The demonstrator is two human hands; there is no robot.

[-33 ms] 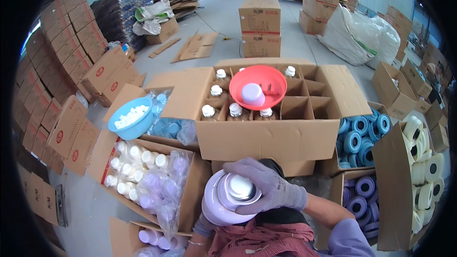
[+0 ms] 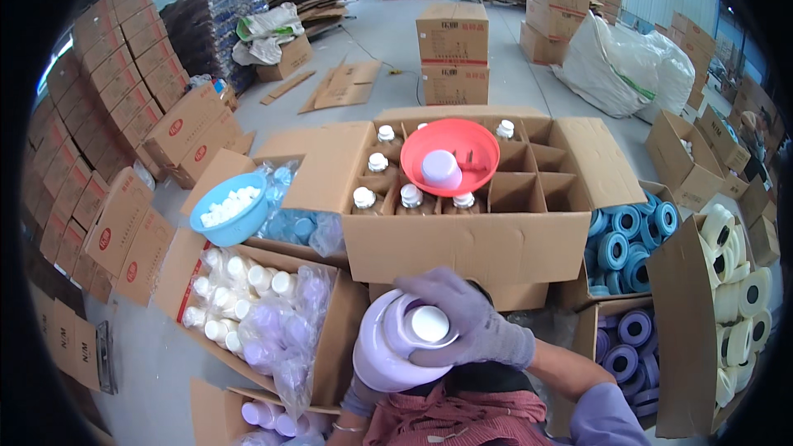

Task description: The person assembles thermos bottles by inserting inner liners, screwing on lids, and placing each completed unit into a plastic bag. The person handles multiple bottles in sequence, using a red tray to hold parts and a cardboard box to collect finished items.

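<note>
A large lavender flask (image 2: 376,355) is in front of my body, seen from above, with a round white stopper or cap (image 2: 430,324) at its top. My right hand (image 2: 475,326), in a grey glove, is closed round the flask's upper collar, its fingers on both sides of the white top. My gloved left hand (image 2: 359,396) presses against the flask's lower left side; most of its fingers are hidden beneath it. Just beyond stands an open divided carton (image 2: 462,248) of bottles with white tops (image 2: 411,195). A red bowl (image 2: 479,140) on it holds a lavender cup (image 2: 440,168).
To the left, a blue bowl (image 2: 223,231) of small white pieces rests beside a box of white cups (image 2: 260,277) and bagged lavender cups (image 2: 277,326). Blue rings (image 2: 613,249), purple rings (image 2: 634,326) and cream rings (image 2: 753,293) fill boxes at right. Stacked cartons (image 2: 453,49) stand ahead.
The flask's top looked silvery and shiny before; now it shows as a plain white disc, slightly farther right. My right hand has shifted a little on the collar.
</note>
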